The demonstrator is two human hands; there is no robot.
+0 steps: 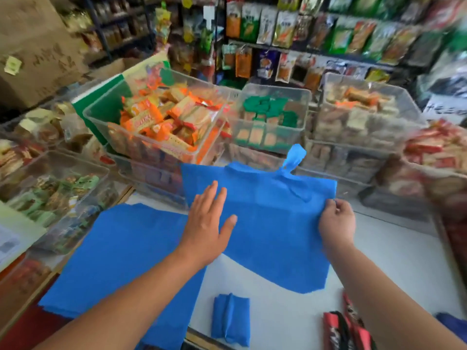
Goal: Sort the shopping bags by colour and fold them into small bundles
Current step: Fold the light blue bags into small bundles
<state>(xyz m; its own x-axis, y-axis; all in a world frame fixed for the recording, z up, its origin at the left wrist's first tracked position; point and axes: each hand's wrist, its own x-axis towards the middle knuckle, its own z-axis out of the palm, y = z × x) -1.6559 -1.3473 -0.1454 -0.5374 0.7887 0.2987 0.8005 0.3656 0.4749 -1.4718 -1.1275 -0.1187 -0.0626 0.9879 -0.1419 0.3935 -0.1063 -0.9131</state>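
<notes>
A blue shopping bag (267, 218) lies spread on the white counter (394, 251), its handle loop sticking up at the far edge. My left hand (208, 223) presses flat on the bag's left part, fingers straight. My right hand (337, 223) pinches the bag's right edge. A second blue bag (121, 258) lies flat to the left, partly under my left forearm. A small folded blue bundle (231, 319) sits near the counter's front edge. Red-and-black bags (341, 329) lie at the front right, partly hidden by my right arm.
Clear plastic bins of packaged snacks (161, 120) stand along the counter's far side and on both sides. Shelves of hanging snack packets (303, 34) fill the background. A cardboard box (32, 51) stands at the far left. A bit of blue cloth (452, 324) shows at the right edge.
</notes>
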